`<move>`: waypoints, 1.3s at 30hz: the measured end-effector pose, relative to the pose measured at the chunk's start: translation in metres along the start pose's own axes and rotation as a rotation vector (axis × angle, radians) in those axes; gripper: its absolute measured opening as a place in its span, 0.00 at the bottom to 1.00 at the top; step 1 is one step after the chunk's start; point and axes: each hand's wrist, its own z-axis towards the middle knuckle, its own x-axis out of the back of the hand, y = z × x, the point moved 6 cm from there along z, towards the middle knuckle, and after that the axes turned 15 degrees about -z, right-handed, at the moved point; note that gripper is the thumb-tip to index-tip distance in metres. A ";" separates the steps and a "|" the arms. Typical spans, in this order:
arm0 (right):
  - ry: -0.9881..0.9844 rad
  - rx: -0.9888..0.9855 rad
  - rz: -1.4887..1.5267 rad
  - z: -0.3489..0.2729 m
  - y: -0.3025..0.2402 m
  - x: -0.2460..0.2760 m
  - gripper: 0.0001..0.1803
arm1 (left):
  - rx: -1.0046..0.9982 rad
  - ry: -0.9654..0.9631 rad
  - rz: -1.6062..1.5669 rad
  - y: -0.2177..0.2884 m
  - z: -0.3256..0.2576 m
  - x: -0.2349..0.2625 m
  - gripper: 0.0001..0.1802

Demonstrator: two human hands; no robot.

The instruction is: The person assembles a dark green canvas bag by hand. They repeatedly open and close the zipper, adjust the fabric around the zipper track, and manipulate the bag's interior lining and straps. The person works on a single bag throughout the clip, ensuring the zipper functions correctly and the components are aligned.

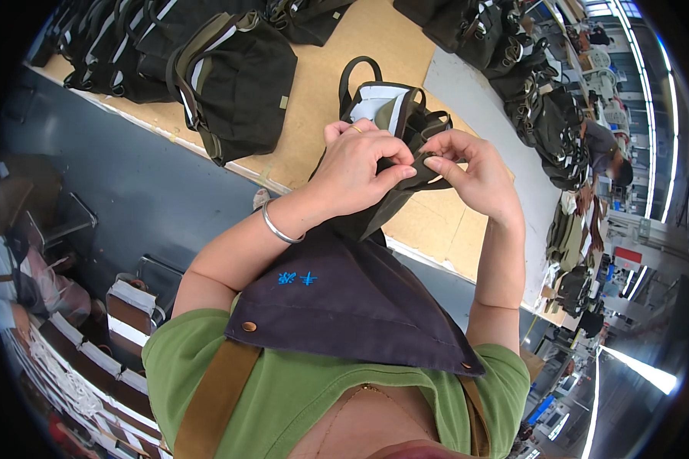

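Note:
A dark olive fabric bag [386, 208] stands at the table's near edge, just in front of my apron. Its top gapes, showing a pale lining [369, 107], and a carrying loop [349, 73] arches up at the far side. My left hand [364, 164] is closed on the bag's dark edge, thumb and forefinger pinched together. Close by on the right, my right hand [473, 174] pinches the same dark fabric, or a strap on it, between thumb and fingers. The fingers partly cover the spot between them, so the exact piece gripped is hard to make out.
A similar dark bag [245, 92] lies on the wooden tabletop [321, 92] to the left, with more bags heaped behind it. Another row of dark bags [524, 99] lines the right side. A stool [130, 310] stands at lower left; other people are farther off.

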 end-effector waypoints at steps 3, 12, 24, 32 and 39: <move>0.000 0.022 0.036 0.001 0.000 0.002 0.05 | 0.001 0.074 -0.049 0.003 0.003 0.000 0.08; 0.013 0.027 0.050 0.001 -0.003 0.001 0.04 | 0.033 0.062 -0.236 -0.013 0.008 -0.007 0.06; 0.200 0.134 0.018 0.006 -0.023 -0.002 0.12 | 0.182 0.036 -0.437 -0.026 0.010 0.010 0.08; 0.257 0.162 -0.050 0.005 -0.030 -0.005 0.12 | 0.165 0.060 -0.436 -0.026 0.009 0.017 0.06; 0.286 0.252 -0.058 0.007 -0.031 -0.006 0.13 | 0.177 0.103 -0.587 -0.032 0.005 0.014 0.02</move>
